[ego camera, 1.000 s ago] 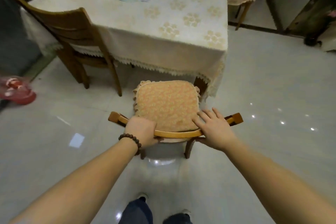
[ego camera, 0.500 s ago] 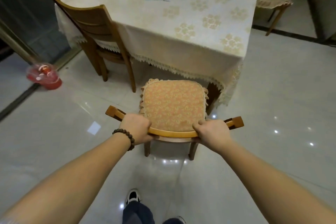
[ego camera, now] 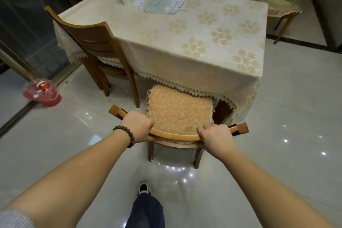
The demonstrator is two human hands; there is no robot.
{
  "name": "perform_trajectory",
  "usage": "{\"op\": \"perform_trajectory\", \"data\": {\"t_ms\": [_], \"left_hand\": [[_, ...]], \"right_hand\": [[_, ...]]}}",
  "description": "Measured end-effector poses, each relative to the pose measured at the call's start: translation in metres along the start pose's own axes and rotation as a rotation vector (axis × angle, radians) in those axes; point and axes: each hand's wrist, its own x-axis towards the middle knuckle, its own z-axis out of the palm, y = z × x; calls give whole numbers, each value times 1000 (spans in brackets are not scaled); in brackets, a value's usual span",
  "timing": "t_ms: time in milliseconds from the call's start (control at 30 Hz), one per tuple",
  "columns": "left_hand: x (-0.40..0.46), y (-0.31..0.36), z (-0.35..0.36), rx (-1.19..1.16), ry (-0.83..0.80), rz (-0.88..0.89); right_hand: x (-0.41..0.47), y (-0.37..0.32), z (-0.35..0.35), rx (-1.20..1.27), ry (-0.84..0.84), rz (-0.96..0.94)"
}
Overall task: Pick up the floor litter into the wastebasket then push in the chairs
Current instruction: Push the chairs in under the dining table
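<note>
Standing at the near edge of the cloth-covered table (ego camera: 194, 42), cushioned chair (ego camera: 177, 114) partly tucked, seat front just under the lace hem. Left hand (ego camera: 137, 126) curled tight round the curved backrest rail, beaded bracelet (ego camera: 125, 135) at the wrist. Right hand (ego camera: 215, 138) clamped likewise toward the rail's right end. Red wastebasket (ego camera: 42, 92) far left on the floor, beside the glass door.
</note>
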Motion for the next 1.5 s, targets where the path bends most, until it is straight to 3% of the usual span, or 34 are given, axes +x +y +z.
{"op": "perform_trajectory", "data": {"t_ms": [233,500,1300,1500], "left_hand": [[74,-91,-3,54,60,111],[146,-149,1,84,60,211],[337,-184,-46,90,73,251],[352,-184,-51,40,83,246]], "right_hand": [[88,0,-27,12,-53,117],[158,8,-30,29,-90,222],[285,147,-23,18,-77,288],[295,167,-13,-7,-89,239]]}}
